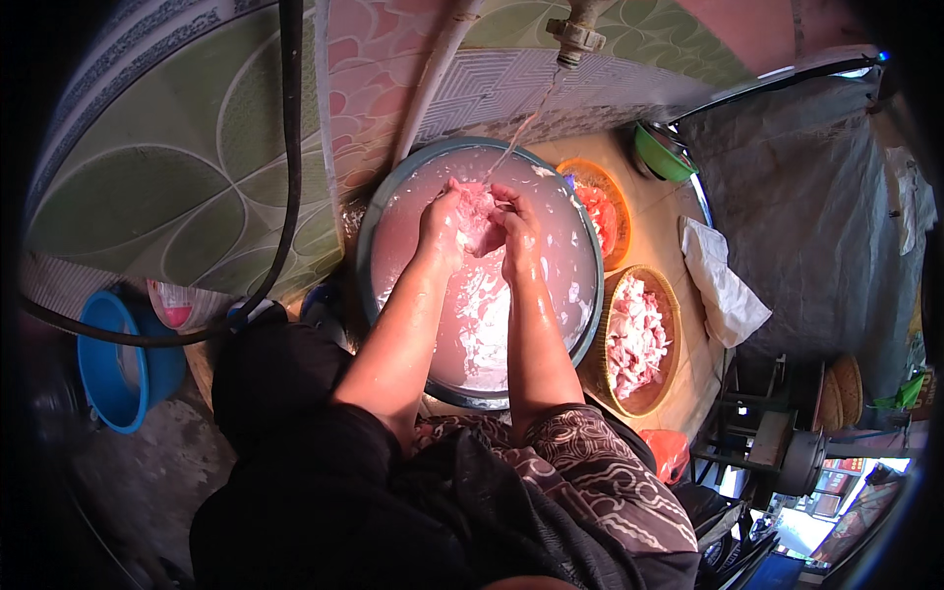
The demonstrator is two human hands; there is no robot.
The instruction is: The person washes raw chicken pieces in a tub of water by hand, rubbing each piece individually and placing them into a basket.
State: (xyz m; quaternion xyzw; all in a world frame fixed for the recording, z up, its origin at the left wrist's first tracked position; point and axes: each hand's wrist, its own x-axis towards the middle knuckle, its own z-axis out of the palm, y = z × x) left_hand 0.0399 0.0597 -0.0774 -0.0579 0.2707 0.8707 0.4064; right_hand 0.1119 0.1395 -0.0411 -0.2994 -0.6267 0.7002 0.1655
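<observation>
My left hand (441,225) and my right hand (521,228) hold a wet piece of raw pale-pink meat (478,214) between them, possibly poultry. They are over a large round tub (364,258) filled with cloudy pinkish water (413,192). From the tap (575,37) at the top, a thin stream of water (525,124) falls into the tub just behind the meat. Pale scraps float at the surface, and glare covers part of it. Whatever lies under the water is hidden.
Right of the tub, a yellow woven-look basket (672,324) holds cut raw meat (634,339). Behind it, an orange basket (623,199) contains a red plastic bag (599,214). A white sack (719,284) and green basin (660,156) lie farther right. At left are a black hose (292,147) and blue bucket (166,361).
</observation>
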